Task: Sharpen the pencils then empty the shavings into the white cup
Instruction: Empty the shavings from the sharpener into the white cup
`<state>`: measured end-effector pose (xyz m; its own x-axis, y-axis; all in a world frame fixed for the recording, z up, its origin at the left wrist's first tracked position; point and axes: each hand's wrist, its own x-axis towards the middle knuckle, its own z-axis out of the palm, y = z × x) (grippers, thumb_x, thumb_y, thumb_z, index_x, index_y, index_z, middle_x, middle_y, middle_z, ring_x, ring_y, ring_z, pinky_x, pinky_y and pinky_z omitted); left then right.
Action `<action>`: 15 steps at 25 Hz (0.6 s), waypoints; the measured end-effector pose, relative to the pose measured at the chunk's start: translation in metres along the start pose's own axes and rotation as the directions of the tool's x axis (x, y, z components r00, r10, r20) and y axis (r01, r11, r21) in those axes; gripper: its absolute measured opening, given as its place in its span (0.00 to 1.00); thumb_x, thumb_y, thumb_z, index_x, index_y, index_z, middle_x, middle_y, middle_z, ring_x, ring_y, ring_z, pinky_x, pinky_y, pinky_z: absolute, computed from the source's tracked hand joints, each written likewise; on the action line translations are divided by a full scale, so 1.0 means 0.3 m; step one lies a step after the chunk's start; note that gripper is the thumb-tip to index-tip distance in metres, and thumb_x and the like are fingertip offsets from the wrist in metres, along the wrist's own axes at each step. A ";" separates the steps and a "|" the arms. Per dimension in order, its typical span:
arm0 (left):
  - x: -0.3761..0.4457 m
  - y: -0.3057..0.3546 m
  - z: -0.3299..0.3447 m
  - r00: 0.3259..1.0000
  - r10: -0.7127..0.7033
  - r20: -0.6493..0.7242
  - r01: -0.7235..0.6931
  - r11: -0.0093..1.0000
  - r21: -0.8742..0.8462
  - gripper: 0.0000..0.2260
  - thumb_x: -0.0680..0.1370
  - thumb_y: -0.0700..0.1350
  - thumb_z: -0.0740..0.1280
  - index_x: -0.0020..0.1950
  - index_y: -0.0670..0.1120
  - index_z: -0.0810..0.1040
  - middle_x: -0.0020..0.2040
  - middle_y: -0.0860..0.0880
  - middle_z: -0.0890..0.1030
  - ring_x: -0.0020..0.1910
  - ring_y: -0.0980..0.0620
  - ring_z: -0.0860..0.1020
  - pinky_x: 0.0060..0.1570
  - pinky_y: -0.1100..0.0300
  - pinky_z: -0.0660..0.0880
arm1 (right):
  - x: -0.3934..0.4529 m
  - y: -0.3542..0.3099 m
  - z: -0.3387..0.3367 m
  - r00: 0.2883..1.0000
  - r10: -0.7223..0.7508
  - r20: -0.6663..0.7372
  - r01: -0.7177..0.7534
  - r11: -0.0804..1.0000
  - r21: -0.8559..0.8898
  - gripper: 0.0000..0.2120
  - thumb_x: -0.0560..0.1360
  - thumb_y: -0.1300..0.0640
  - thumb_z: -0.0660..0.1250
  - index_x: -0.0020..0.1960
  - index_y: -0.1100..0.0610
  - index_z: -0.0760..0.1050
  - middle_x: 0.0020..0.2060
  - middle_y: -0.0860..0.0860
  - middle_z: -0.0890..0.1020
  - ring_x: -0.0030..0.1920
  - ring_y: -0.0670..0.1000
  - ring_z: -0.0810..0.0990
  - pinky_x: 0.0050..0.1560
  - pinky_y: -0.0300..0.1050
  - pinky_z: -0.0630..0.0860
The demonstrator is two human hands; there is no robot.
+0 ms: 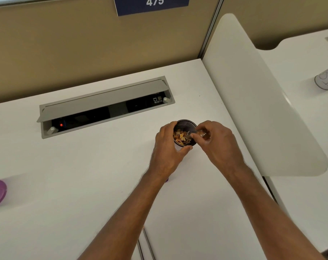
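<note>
Over desk (84,184): both hands round shavings-filled cup (184,126), L (168,149) & R (218,143).

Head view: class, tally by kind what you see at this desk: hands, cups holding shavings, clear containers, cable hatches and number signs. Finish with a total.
hands: 2, left hand and right hand
cup holding shavings: 1
clear container: 1
cable hatch: 1
number sign: 1
Total: 6

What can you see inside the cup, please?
Curled pencil shavings fill the cup; its bottom is covered by them, and the right hand hides the rim's right side.
</note>
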<state>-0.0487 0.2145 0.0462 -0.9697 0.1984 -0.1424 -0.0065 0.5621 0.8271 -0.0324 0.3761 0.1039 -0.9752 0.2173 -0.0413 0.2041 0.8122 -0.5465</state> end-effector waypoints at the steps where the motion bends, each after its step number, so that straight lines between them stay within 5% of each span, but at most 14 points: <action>1: 0.000 0.001 0.000 1.000 -0.002 0.000 0.002 1.000 0.002 0.38 0.72 0.56 0.78 0.76 0.55 0.62 0.72 0.54 0.69 0.70 0.55 0.66 0.59 0.67 0.64 | 0.000 0.000 -0.001 1.000 0.009 0.005 -0.009 1.000 0.014 0.11 0.76 0.49 0.74 0.55 0.51 0.80 0.48 0.47 0.83 0.45 0.46 0.82 0.42 0.34 0.77; 10: -0.003 0.005 -0.007 1.000 0.013 0.002 -0.013 1.000 -0.008 0.37 0.72 0.54 0.78 0.76 0.54 0.63 0.71 0.53 0.70 0.69 0.55 0.67 0.60 0.64 0.66 | 0.006 -0.003 -0.003 0.997 -0.011 0.073 -0.001 0.988 0.157 0.15 0.77 0.63 0.72 0.61 0.51 0.80 0.56 0.47 0.81 0.53 0.46 0.82 0.51 0.36 0.82; 15: -0.006 0.008 -0.010 1.000 0.020 -0.001 -0.020 1.000 -0.019 0.36 0.72 0.54 0.78 0.75 0.54 0.65 0.71 0.54 0.71 0.68 0.55 0.67 0.62 0.63 0.69 | 0.005 -0.020 -0.011 0.997 -0.041 0.061 0.036 0.997 0.073 0.11 0.79 0.51 0.70 0.61 0.49 0.78 0.50 0.46 0.82 0.44 0.46 0.83 0.40 0.31 0.76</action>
<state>-0.0479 0.2130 0.0502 -0.9699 0.2089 -0.1253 0.0084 0.5427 0.8399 -0.0347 0.3732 0.1099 -0.9861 0.1507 -0.0696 0.1618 0.7781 -0.6069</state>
